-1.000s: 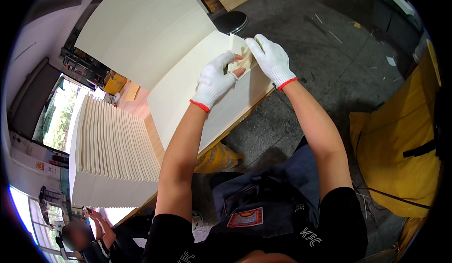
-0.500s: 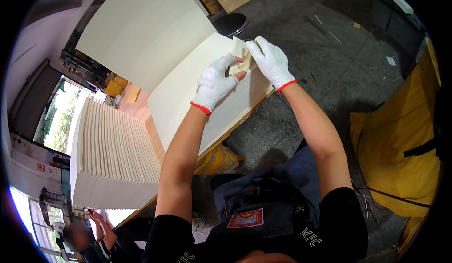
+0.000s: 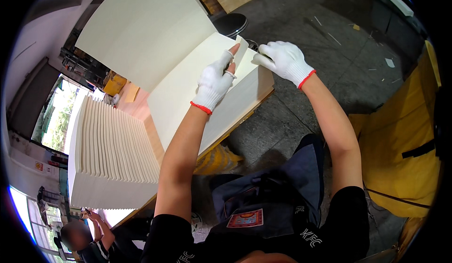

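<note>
A thick stack of cream paper sheets lies on the table in front of me, with a narrow folded paper flap raised near its right end. My left hand, in a white knit glove with bare thumb and forefinger tips, rests over the stack. Its two bare fingertips are stretched out, apart, against the flap. At the stack's right end is my gloved right hand, fingers curled and thumb pointing at the paper edge. Whatever those fingers hold, if anything, is hidden. Behind the stack stands a large cream sheet, bent upward.
To the left stands a tall pile of folded cream sheets with wavy edges. A black round stool is behind the stack's far corner. Yellow sheeting hangs at the right. Another person sits at the lower left. Scraps lie on the grey floor.
My right hand has moved right, away from the flap, and its fingers have curled. My left fingers have straightened and turned upward along the flap, which now shows more plainly.
</note>
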Tool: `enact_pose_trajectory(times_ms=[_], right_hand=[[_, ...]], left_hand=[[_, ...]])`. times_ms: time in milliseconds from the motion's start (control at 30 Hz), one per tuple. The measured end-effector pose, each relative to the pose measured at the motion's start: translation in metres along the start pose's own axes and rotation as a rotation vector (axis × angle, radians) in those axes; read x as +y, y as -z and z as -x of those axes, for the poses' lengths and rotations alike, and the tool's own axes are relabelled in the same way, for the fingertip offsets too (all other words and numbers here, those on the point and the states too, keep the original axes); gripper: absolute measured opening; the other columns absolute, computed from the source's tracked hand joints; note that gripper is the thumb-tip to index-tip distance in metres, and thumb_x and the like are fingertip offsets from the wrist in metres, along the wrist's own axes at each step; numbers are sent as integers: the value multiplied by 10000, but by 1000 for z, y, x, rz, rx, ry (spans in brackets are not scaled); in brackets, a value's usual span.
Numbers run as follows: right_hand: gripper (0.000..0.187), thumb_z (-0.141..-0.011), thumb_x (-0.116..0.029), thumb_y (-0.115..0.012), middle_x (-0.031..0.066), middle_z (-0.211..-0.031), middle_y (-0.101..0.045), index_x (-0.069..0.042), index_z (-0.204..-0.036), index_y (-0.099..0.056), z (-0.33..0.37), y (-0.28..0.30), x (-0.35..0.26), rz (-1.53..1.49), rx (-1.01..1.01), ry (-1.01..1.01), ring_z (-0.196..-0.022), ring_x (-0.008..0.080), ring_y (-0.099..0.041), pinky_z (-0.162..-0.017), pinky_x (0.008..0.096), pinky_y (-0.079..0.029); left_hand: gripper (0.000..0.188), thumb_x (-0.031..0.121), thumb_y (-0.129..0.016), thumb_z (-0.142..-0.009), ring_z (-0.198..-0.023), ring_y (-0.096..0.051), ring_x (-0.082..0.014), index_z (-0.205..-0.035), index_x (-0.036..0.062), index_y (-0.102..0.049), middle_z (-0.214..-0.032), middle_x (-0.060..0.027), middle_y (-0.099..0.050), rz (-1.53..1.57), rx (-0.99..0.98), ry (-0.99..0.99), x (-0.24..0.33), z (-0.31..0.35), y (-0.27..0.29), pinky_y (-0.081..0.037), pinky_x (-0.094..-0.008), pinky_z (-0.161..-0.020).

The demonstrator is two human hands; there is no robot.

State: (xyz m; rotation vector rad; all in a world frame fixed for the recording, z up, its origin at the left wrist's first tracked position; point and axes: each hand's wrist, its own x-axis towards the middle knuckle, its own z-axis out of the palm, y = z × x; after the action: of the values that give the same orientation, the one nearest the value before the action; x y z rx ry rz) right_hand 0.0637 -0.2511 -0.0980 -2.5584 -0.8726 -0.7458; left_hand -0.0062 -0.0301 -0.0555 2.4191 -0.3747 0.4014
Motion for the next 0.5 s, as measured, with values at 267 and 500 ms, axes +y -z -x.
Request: enact_pose_trajectory(times_ms=[267, 500], right_hand=[[476, -1016, -520, -444, 189, -952, -693, -74, -979, -606, -26, -9, -13, -447, -42, -221, -923, 409, -652, -786, 514, -500], [532, -1005, -540, -432, 240, -936, -661, -36, -951, -595, -19, -23, -26, -714, 139, -477, -913, 455, -621, -789, 498, -465]], left_hand=[[260, 147, -542, -986, -778, -608, -181, -1201, 98, -680, -846, -110, -654, 26, -98, 42, 3, -3, 2, -508, -313, -758], [257, 178, -582, -982, -839, -620, -168, -1201, 89, -685, -894, -101, -683, -17, -55, 10, -7, -5, -1, -509, -320, -802]])
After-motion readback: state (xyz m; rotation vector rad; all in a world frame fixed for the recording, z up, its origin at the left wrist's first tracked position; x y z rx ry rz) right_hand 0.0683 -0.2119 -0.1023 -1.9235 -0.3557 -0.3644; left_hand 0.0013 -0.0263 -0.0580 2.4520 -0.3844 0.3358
